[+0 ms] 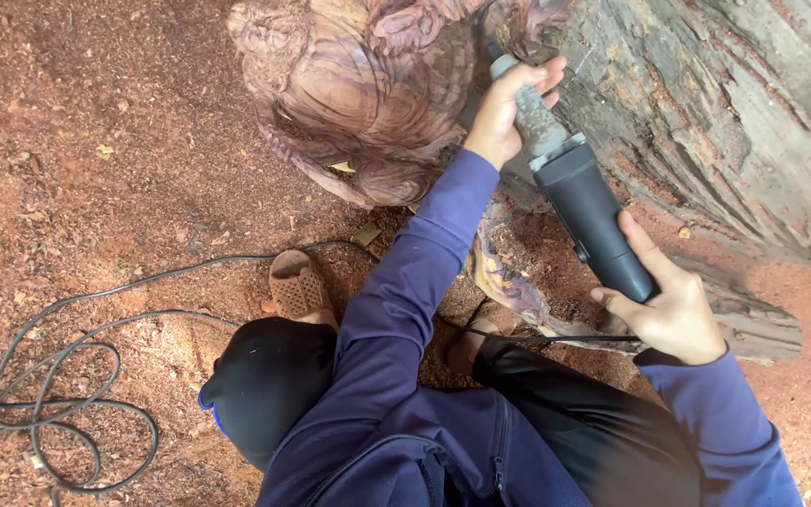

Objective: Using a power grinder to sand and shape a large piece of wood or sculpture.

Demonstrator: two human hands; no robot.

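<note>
Gripping a long dark grey power grinder (582, 202) in both hands, the person crouches over reddish, sawdust-strewn ground (96, 141) and points the tool's front end up into a swirled reddish-brown wood carving (368, 94). The left hand (509, 108) is wrapped around the dusty, lighter neck of the grinder near its tip, fingers curled closed over it; the right hand (670, 305) clasps the rear of the dark body, thumb along the side. The working tip sits in the gap between the carving and a large rough, furrowed grey-brown log (734, 113) on the right, but the bit itself is hidden by the hand and the wood. As a judgement, the carving looks well advanced: its rounded, layered folds are already cut and fairly smooth, while the area near the tip and the pale ragged wood (509, 272) below appear rougher and unfinished. A black power cable (58, 385) loops over the ground on the left, and a thin cord runs from the grinder's rear. A brown perforated clog (298, 286) shows beside the dark-trousered knee (269, 385).
</note>
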